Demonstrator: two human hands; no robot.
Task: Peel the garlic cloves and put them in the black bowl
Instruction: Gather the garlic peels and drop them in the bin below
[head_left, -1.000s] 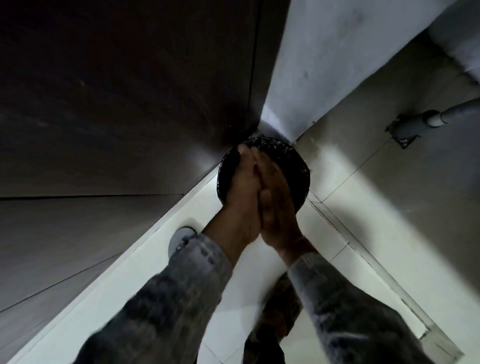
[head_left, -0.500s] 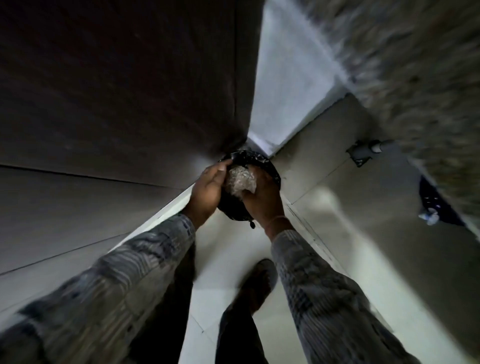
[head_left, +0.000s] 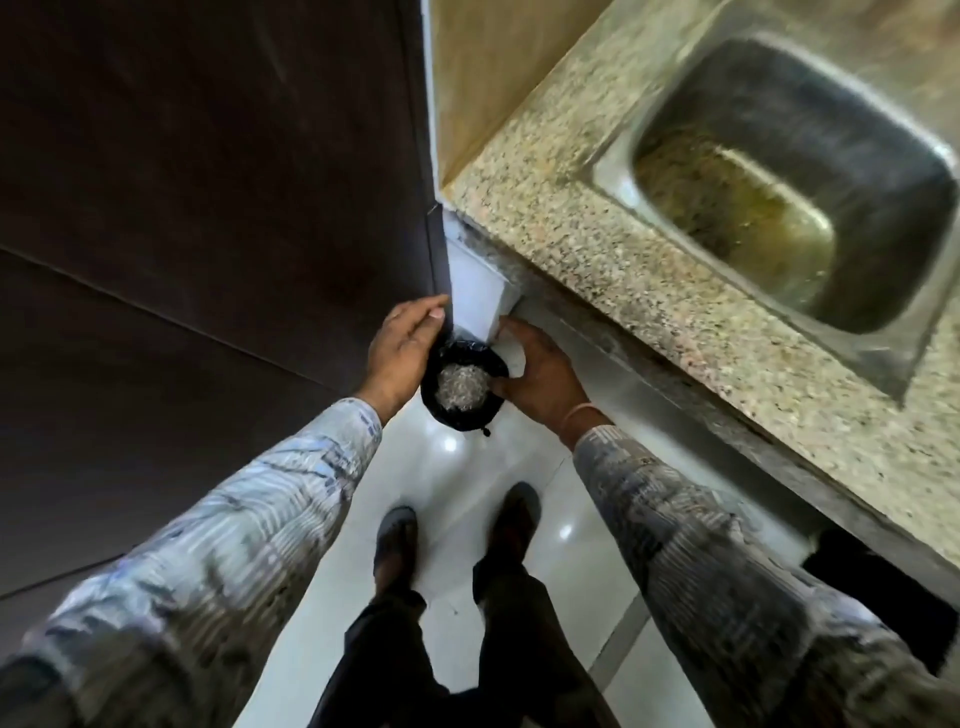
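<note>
Left hand (head_left: 402, 348) flat-open, right hand (head_left: 540, 374) loosely spread, both empty above black-lined bin (head_left: 480, 418); probably dumping skins (head_left: 462, 387), next return to counter (head_left: 597, 234).

Left hand (head_left: 402, 345) and right hand (head_left: 540, 374), both loose, either side of a black bin (head_left: 464, 422), pale scraps (head_left: 462, 387) inside, bin in the floor's (head_left: 457, 467) far corner, metal sink (head_left: 857, 156) in the speckled surface (head_left: 571, 218)

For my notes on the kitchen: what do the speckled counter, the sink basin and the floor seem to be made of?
Speckled beige counter: probably polished granite or like stone, by its mottled grain. Grey rectangular sink basin: likely stainless steel, by its dull metallic sheen. White floor: seemingly glazed tile; glossy highlights, joint lines.
</note>
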